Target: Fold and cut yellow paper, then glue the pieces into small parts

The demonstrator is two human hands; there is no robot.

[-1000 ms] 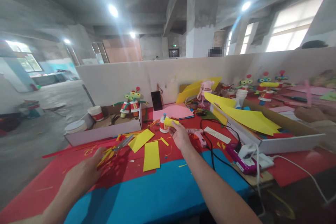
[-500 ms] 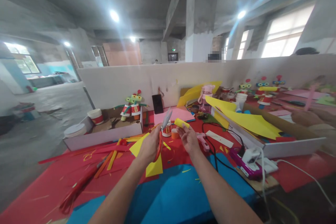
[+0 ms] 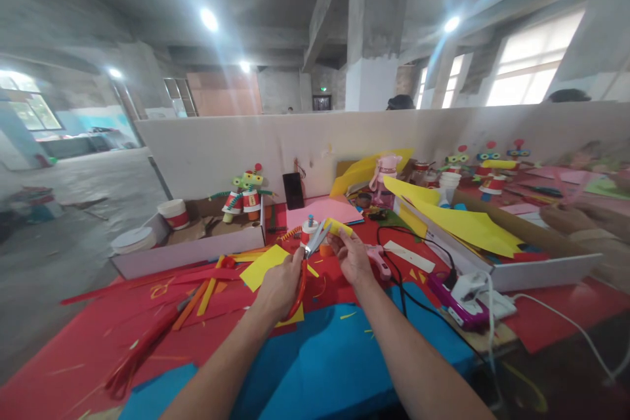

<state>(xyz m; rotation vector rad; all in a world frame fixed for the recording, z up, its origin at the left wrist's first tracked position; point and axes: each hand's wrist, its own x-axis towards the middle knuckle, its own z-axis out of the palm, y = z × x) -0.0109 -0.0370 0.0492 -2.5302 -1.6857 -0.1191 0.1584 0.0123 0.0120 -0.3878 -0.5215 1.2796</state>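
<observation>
My left hand [image 3: 278, 285] is closed around the red handles of a pair of scissors [image 3: 317, 240], whose blades stand a little apart and point up to the right. Their tips are close to a small rolled piece of yellow paper [image 3: 339, 227]; whether they touch it I cannot tell. My right hand [image 3: 352, 257] pinches that yellow piece from below. Behind the blades is a small white cup [image 3: 308, 230], partly hidden, with an orange round piece [image 3: 325, 250] beside it. A yellow sheet [image 3: 263, 267] lies by my left hand.
A pink glue gun [image 3: 378, 262] and its black cable lie right of my hand, near a purple power strip [image 3: 460, 302]. Open boxes stand left [image 3: 187, 256] and right [image 3: 546, 273]. Paper-cup figures [image 3: 250, 191] stand at the left box. At far right another person's hand shows.
The scissors have tipped from nearly upright towards the right, and their blades have opened beside the yellow piece. My right hand still holds it. The view has shifted slightly.
</observation>
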